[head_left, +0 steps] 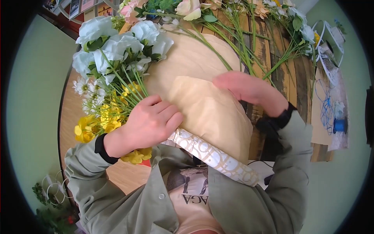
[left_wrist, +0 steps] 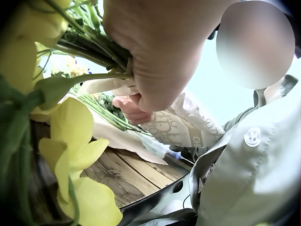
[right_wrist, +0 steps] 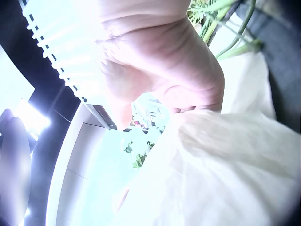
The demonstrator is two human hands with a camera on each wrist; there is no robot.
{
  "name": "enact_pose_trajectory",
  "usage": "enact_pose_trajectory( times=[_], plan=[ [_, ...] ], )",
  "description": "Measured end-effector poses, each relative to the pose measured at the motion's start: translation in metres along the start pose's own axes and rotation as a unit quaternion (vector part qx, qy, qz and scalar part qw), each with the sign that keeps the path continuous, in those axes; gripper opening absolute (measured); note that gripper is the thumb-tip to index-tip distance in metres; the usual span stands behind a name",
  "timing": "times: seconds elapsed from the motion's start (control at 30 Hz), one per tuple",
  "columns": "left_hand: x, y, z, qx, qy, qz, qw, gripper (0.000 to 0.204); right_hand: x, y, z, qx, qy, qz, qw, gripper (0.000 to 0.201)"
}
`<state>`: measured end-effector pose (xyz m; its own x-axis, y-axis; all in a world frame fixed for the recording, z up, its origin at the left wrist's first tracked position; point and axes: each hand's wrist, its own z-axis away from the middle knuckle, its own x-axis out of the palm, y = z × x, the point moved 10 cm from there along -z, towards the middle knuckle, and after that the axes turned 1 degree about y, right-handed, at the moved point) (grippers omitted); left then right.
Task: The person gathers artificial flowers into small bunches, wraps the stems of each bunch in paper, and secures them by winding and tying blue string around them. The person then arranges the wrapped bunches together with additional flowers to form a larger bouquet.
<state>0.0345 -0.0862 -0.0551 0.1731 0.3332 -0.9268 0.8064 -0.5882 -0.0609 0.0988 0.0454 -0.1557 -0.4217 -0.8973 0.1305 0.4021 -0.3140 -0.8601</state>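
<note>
In the head view my left hand (head_left: 154, 123) grips a bunch of green flower stems (head_left: 130, 84) together with tan wrapping paper (head_left: 210, 111). The bouquet's light blue flowers (head_left: 117, 46) point up and left, with yellow flowers (head_left: 105, 117) and small white daisies (head_left: 91, 91) below. A white strip with a gold ring pattern (head_left: 216, 156) runs along the paper's lower edge against the person's body. My right hand (head_left: 249, 89), blurred, lies at the paper's right side. Its thumb (right_wrist: 123, 115) stands apart from the fingers, which touch the pale paper in the right wrist view.
Loose cut stems (head_left: 253, 50) and pink flowers (head_left: 189, 8) lie across the far part of the wooden table (head_left: 296, 82). A blue spool (head_left: 340, 125) with tangled blue thread is at the right edge, near a white wire rack (head_left: 331, 50).
</note>
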Motion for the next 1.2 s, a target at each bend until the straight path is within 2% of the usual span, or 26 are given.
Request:
enact_pose_trajectory(
  times=[0.03, 0.07, 0.13, 0.17, 0.2, 0.27, 0.37, 0.5, 0.57, 0.6, 0.7, 0.83, 0.93, 1.03, 1.1, 1.13, 1.2],
  plan=[
    [0.003, 0.000, 0.001, 0.003, -0.003, 0.000, 1.000, 0.014, -0.004, 0.004, 0.012, -0.004, 0.019, 0.054, 0.998, 0.035],
    [0.005, 0.001, 0.002, 0.007, -0.009, 0.001, 1.000, 0.014, -0.005, 0.009, 0.019, 0.001, 0.019, 0.056, 0.998, 0.035],
    [0.009, 0.003, 0.002, 0.012, -0.014, 0.010, 1.000, 0.016, -0.018, 0.000, 0.034, -0.076, 0.087, 0.127, 0.985, 0.033],
    [0.011, 0.006, 0.000, 0.021, -0.021, 0.015, 0.999, 0.018, -0.026, -0.001, 0.036, -0.083, 0.103, 0.185, 0.974, 0.033],
    [0.013, 0.008, -0.002, 0.023, -0.022, 0.017, 0.999, 0.018, -0.026, -0.001, 0.038, -0.082, 0.104, 0.183, 0.974, 0.033],
    [0.031, 0.008, -0.002, 0.014, -0.098, 0.036, 0.994, 0.023, -0.025, -0.018, 0.041, -0.139, 0.136, 0.241, 0.951, 0.033],
    [0.043, 0.012, -0.002, 0.019, -0.134, 0.031, 0.990, 0.029, -0.022, -0.029, 0.040, -0.182, 0.125, 0.283, 0.933, 0.032],
    [0.038, 0.015, -0.005, 0.004, -0.148, 0.054, 0.987, 0.035, -0.025, -0.033, 0.040, -0.200, 0.130, 0.291, 0.926, 0.031],
    [0.034, 0.025, -0.008, 0.019, -0.119, -0.012, 0.993, 0.039, -0.020, -0.031, 0.040, -0.186, 0.100, 0.275, 0.938, 0.024],
    [0.035, 0.033, -0.011, 0.028, -0.119, -0.006, 0.992, 0.039, -0.022, -0.029, 0.041, -0.181, 0.109, 0.270, 0.940, 0.024],
    [0.038, 0.072, -0.027, 0.114, -0.106, -0.020, 0.988, 0.041, -0.022, -0.033, 0.040, -0.206, 0.102, 0.277, 0.933, 0.023],
    [0.044, 0.101, -0.053, 0.127, -0.107, -0.008, 0.986, 0.045, -0.018, -0.043, 0.051, -0.234, 0.091, 0.264, 0.931, 0.023],
    [0.058, 0.104, -0.059, 0.115, -0.132, -0.066, 0.982, 0.038, -0.016, -0.048, 0.058, -0.251, 0.088, 0.276, 0.924, 0.024],
    [0.062, 0.103, -0.062, 0.123, -0.130, -0.062, 0.982, 0.035, -0.013, -0.048, 0.061, -0.240, 0.071, 0.307, 0.918, 0.028],
    [0.063, 0.102, -0.062, 0.122, -0.141, -0.056, 0.981, 0.034, -0.012, -0.051, 0.068, -0.253, 0.087, 0.407, 0.873, 0.041],
    [0.062, 0.102, -0.063, 0.123, -0.134, -0.055, 0.982, 0.032, -0.014, -0.051, 0.073, -0.254, 0.087, 0.406, 0.873, 0.041],
    [0.061, 0.103, -0.064, 0.123, -0.128, -0.052, 0.983, 0.030, -0.014, -0.047, 0.080, -0.238, 0.091, 0.498, 0.829, 0.036]
  ],
)
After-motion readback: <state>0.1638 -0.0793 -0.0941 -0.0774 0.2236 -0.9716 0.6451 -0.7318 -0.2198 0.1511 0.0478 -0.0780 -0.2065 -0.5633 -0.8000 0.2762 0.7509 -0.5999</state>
